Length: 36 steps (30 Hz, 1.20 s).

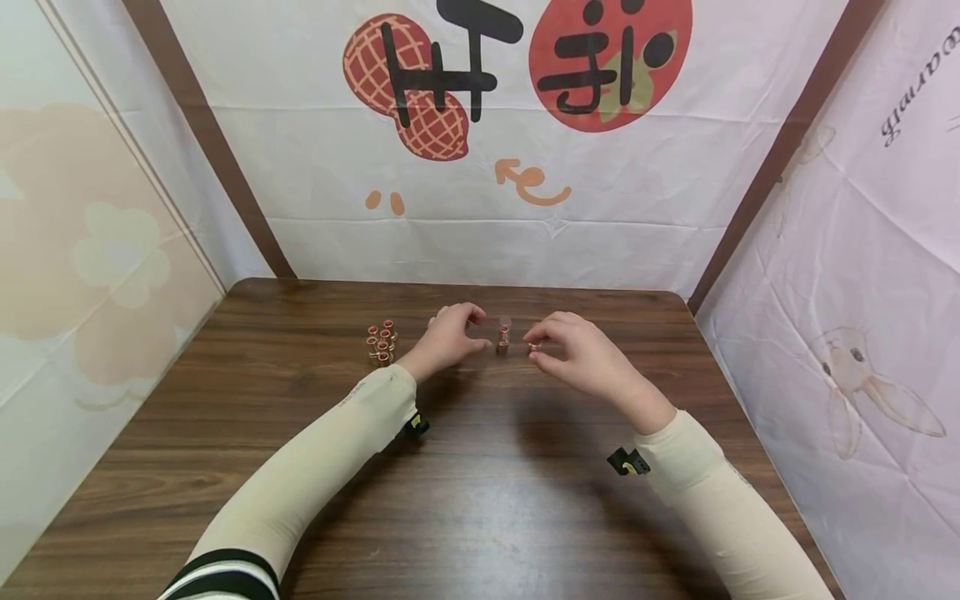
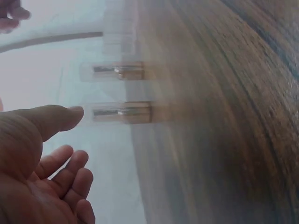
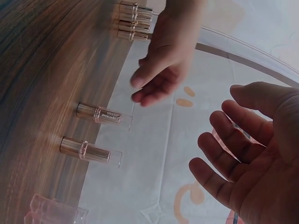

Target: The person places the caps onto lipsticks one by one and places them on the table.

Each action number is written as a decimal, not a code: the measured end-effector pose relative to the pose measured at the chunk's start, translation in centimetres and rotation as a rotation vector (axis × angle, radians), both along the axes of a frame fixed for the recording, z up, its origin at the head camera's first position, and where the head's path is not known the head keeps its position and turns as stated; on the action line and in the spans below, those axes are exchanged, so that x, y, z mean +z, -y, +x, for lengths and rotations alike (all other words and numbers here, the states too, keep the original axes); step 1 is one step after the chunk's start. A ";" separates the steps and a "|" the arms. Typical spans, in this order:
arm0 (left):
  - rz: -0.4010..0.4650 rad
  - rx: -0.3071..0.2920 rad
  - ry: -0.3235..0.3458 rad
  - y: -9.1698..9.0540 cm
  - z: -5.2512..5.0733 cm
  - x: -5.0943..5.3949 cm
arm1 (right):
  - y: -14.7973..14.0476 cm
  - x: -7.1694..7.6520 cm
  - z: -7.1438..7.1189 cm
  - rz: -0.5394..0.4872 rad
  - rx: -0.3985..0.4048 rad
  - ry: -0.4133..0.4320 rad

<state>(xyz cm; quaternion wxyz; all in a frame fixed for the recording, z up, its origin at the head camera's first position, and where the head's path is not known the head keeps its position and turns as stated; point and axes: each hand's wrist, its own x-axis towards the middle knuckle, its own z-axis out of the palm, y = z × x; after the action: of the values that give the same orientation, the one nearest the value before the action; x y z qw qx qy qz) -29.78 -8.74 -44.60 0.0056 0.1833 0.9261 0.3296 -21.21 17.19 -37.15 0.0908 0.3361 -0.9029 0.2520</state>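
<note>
Two lipsticks with gold bases and clear caps stand upright on the wooden table, a small gap between them. The left lipstick (image 1: 503, 337) is beside my left hand (image 1: 447, 335), whose thumb and fingers are spread apart with nothing in them. Close to the fingertips of my right hand (image 1: 585, 354) is the right lipstick (image 3: 84, 150), partly covered by those fingers in the head view. The right wrist view shows that hand's fingers loosely bent around nothing. Both lipsticks look blurred in the left wrist view, where the left thumb points toward the nearer one.
A cluster of several gold lipsticks (image 1: 382, 342) stands left of my left hand. Past the right lipstick is a clear pinkish object (image 3: 53, 211), its kind unclear. Printed cloth (image 1: 487, 250) hangs behind the table (image 1: 450, 500) and at both sides.
</note>
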 end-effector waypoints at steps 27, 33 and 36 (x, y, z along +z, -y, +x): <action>0.072 -0.019 -0.131 4.2 6.3 4.6 | -1.2 -0.5 0.0 0.024 -0.062 0.019; 0.087 0.004 -0.130 5.6 7.6 4.8 | -1.5 -0.9 0.0 0.036 -0.092 0.035; 0.108 0.013 -0.124 6.3 8.2 4.8 | -1.7 -1.1 0.0 0.040 -0.104 0.038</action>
<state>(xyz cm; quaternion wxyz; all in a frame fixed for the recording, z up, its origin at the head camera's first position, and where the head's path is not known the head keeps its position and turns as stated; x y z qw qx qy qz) -21.61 -15.04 -39.77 -0.0638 0.1972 0.9068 0.3671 -21.24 18.92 -38.22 0.0802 0.2856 -0.9256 0.2353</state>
